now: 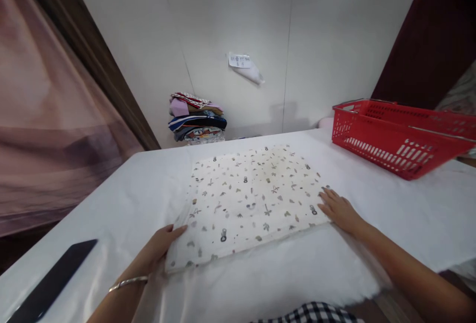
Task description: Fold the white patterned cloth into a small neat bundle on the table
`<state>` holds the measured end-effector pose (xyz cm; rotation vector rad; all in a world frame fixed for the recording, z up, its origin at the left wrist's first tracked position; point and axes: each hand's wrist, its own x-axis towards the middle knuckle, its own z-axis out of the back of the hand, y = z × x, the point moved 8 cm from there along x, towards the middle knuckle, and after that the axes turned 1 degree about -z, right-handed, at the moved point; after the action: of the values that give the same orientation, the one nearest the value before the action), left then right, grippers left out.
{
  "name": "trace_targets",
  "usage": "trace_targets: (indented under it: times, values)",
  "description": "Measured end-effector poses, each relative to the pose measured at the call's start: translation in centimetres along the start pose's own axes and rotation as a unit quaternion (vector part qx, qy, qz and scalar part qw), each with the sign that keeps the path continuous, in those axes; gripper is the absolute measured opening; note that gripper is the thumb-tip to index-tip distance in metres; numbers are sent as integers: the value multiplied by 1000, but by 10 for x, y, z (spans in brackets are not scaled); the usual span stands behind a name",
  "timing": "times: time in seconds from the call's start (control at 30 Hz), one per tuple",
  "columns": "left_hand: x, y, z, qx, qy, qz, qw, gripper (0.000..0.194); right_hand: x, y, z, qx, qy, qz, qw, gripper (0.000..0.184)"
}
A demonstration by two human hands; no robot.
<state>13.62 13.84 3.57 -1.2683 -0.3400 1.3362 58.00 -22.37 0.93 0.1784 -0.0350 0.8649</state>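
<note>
A white cloth [238, 204] printed with small grey and brown motifs lies spread flat on the white-covered table, and its layers show along the near edge. At its lower left edge is my left hand [159, 244], thumb on top of the fabric and the other fingers mostly hidden at the edge, pinching it. My right hand [342, 210] rests palm down on the right edge, fingers stretched out and slightly apart. A metal bangle [128, 283] circles my left wrist.
A red plastic basket [386, 137] stands at the back right. Folded fabrics [197, 119] are stacked against the wall beyond the far edge. A dark flat object [55, 281] lies at the near left. Pink drapery [55, 115] hangs on the left.
</note>
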Motion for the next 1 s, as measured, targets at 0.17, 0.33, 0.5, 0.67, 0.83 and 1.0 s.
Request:
trace_targets:
  times: [0.17, 0.33, 0.5, 0.67, 0.83, 1.0]
  values:
    - [10, -11, 12, 155, -84, -64, 982, 30, -6, -24, -8, 73, 3, -17, 997, 62]
    - [4, 3, 6, 92, -32, -26, 995, 37, -10, -46, -16, 32, -5, -28, 999, 61]
    - [-10, 16, -12, -90, 61, 42, 993, 38, -2, -37, -4, 59, -42, 2, 997, 56]
    - [-18, 21, -23, -186, 95, 94, 973, 27, 1, 47, 7, 240, 6, 29, 970, 53]
    - [-18, 24, -26, -223, 89, 111, 964, 29, -30, 206, 13, 379, 196, 196, 883, 48]
    - [-16, 19, -34, -240, 111, 94, 960, 25, -48, 342, 31, 301, 189, 380, 854, 60]
